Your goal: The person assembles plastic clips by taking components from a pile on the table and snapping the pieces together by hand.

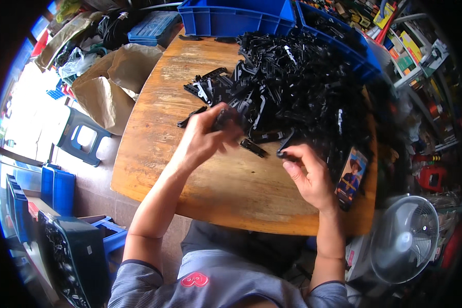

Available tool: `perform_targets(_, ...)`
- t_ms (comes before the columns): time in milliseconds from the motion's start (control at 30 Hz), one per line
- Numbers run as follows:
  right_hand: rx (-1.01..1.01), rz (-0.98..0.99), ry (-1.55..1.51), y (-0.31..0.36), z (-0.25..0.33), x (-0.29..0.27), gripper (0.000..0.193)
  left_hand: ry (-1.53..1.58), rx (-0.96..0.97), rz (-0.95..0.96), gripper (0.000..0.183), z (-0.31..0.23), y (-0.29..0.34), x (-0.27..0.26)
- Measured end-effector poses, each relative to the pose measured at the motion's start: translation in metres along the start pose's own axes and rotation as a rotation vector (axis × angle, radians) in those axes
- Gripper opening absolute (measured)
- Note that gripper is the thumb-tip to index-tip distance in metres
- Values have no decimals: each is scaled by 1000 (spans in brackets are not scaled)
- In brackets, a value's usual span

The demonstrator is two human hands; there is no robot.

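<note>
A large heap of black plastic parts (303,87) covers the far right of the wooden table (231,190). Above the table's middle, my left hand (203,136) is curled round a dark part (226,120); motion blurs the fingers and the part's shape. Farther right, my right hand (310,174) is closed in a pinch on a slim black plastic part (285,146) at the heap's near edge. Between the hands lies a loose black piece (253,148). Several parts at the heap's left side have pale or shiny strips.
Blue crates (236,20) stand along the far edge. A phone showing a picture (351,174) lies at the table's right side. Below it, off the table, stands a fan (404,240). On the left are a grey stool (82,136), brown paper sacks (105,97) and a dark bin (77,256).
</note>
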State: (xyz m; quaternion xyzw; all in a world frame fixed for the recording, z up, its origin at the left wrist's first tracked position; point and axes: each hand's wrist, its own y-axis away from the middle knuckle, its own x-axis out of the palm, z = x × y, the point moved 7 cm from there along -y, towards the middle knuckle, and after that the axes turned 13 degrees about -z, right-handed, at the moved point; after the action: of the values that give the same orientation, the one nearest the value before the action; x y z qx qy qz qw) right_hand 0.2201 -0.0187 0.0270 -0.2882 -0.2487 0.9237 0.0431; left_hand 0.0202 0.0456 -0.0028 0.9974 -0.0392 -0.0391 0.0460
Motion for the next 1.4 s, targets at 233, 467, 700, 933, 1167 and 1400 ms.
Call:
perform_targets(233, 29, -49, -134, 4, 5, -4, 25, 45, -50, 275, 20, 19, 19, 47)
perform_targets(467, -143, -91, -94, -1, 13, -5, 22, -285, 438, 210, 33, -7, 33, 56)
perform_targets(700, -208, -84, -27, 4, 16, -1, 28, -320, 636, 105, 30, -8, 41, 59)
perform_targets(933, -324, -84, 58, -3, 24, 1, 46, -354, 774, 130, 30, -15, 47, 57)
perform_targets(1167, -336, -35, 1, 3, 25, -2, 40, -319, 809, 197, 29, -15, 51, 56)
perform_targets(1400, -362, -71, -56, 2, 29, -5, 37, -254, 810, 218, 27, -13, 48, 56)
